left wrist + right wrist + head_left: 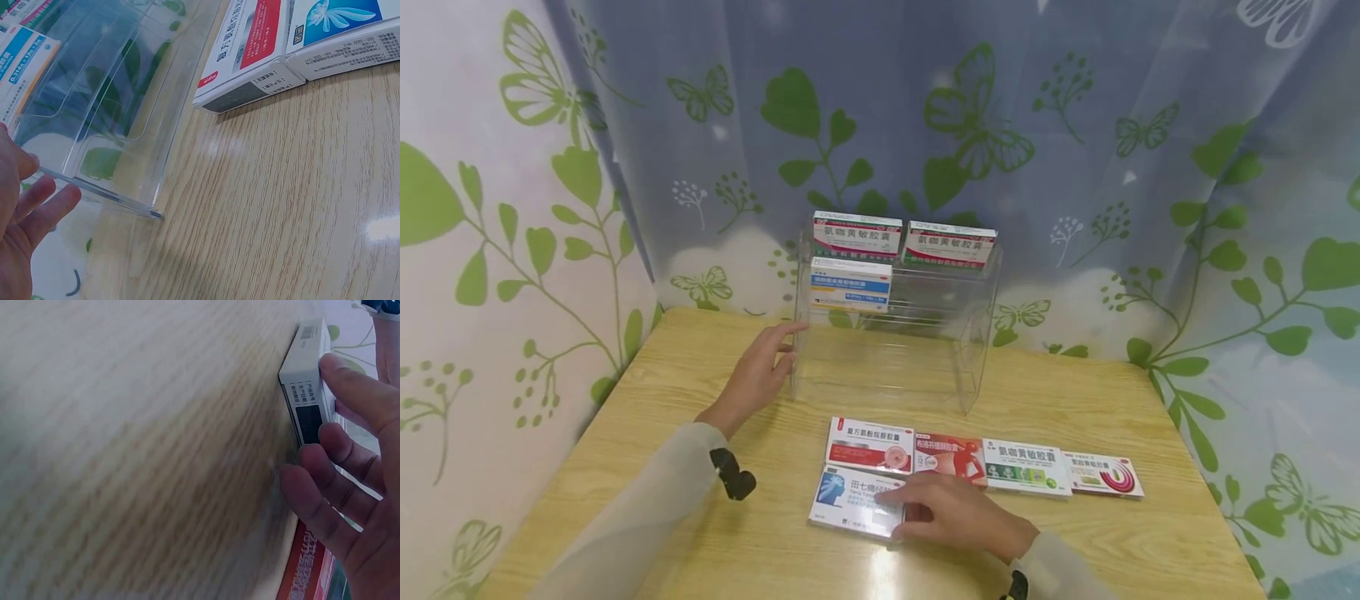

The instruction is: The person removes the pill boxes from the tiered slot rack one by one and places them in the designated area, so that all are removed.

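Observation:
A clear plastic display rack (887,367) stands on the table. My left hand (758,375) is at its left side, the fingertips right at the side panel; in the left wrist view some fingers (56,209) lie loosely bent by the panel's edge. My right hand (958,512) rests over the right end of a white and blue medicine box (842,504) lying flat. In the right wrist view one fingertip touches the box's (306,356) top edge, and the other fingers (312,487) are loosely bent beside its end.
On the rack are two red, white and green medicine boxes (857,237) on top and a blue and white box (850,287) below. Flat in a row on the table (1060,550) lie several more boxes, including a red one (940,454). Patterned curtains (880,100) hang behind.

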The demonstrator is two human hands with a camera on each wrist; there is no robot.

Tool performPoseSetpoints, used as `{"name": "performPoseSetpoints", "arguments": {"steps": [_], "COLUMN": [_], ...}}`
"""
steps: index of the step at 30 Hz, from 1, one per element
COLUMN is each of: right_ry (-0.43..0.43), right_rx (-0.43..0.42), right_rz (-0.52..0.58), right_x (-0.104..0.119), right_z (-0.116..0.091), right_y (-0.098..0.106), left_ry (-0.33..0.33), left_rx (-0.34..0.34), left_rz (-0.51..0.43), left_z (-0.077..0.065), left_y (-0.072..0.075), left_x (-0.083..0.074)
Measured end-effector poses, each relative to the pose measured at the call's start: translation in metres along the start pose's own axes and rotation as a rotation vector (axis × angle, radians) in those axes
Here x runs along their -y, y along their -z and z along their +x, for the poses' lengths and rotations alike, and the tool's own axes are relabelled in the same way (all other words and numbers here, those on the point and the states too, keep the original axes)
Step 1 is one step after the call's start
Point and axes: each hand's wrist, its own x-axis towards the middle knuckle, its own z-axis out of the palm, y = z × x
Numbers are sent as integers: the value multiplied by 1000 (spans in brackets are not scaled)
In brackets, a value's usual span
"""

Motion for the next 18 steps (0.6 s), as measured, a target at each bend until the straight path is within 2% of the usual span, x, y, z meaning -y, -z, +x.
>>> {"name": "performPoseSetpoints", "arguments": {"steps": [5,18], "right_ry": [-10,-61], "right_rx": [5,39], "right_rz": [-25,4], "right_x": [-4,-9], "right_z": [-1,-2], "right_y": [0,4], "left_ry": [0,2], "left_rx": [1,8], "left_rz": [3,1], "left_z": [1,1], "left_y": [0,0], "left_x": [0,0]}}
